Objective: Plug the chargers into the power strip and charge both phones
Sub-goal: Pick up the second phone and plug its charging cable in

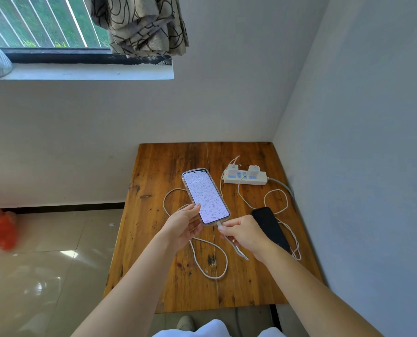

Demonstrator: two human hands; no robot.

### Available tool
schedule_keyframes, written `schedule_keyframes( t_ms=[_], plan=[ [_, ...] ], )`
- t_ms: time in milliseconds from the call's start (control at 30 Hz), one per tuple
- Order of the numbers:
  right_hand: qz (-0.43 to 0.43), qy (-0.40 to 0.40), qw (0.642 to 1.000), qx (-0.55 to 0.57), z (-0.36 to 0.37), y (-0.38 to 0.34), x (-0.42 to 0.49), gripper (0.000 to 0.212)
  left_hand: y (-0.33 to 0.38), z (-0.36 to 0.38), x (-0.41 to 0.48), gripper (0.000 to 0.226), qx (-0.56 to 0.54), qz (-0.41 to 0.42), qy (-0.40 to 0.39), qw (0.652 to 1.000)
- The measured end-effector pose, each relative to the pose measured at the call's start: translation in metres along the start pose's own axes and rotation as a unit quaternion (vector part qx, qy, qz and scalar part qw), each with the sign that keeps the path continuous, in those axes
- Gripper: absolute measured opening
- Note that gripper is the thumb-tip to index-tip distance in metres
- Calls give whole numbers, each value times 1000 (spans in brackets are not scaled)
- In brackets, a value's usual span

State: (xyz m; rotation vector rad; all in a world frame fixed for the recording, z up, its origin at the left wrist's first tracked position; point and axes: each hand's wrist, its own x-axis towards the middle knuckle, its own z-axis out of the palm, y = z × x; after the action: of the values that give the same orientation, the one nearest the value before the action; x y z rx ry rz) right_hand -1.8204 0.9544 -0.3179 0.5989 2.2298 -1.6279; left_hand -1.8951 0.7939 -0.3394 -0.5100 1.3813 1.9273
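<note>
My left hand [184, 224] holds a phone in a clear case [205, 197] above the table, its screen lit and showing a clock. My right hand [242, 233] pinches the white cable plug [219, 224] seated at the phone's bottom edge. That white cable [211, 276] loops over the wood. A black phone [270, 227] lies face up to the right with another white cable [286, 203] running to its near end. A white power strip [245, 178] sits at the back right with two white chargers [233, 169] [253, 171] plugged in.
The wooden table [154, 239] stands in a corner, walls close behind and on the right. A tiled floor [44, 263] lies to the left with a red bag [0, 228]. A window and curtain [139, 25] are above. A shoe [185, 323] shows below the table edge.
</note>
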Motion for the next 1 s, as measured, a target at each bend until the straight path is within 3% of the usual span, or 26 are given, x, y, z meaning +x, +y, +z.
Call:
schedule_keyframes(
  t_ms=[1000],
  plan=[
    [0, -3, 1000, 2, -2, 4, 4, 12, -3, 1, 1, 33, -16, 2, -1, 1000]
  ],
)
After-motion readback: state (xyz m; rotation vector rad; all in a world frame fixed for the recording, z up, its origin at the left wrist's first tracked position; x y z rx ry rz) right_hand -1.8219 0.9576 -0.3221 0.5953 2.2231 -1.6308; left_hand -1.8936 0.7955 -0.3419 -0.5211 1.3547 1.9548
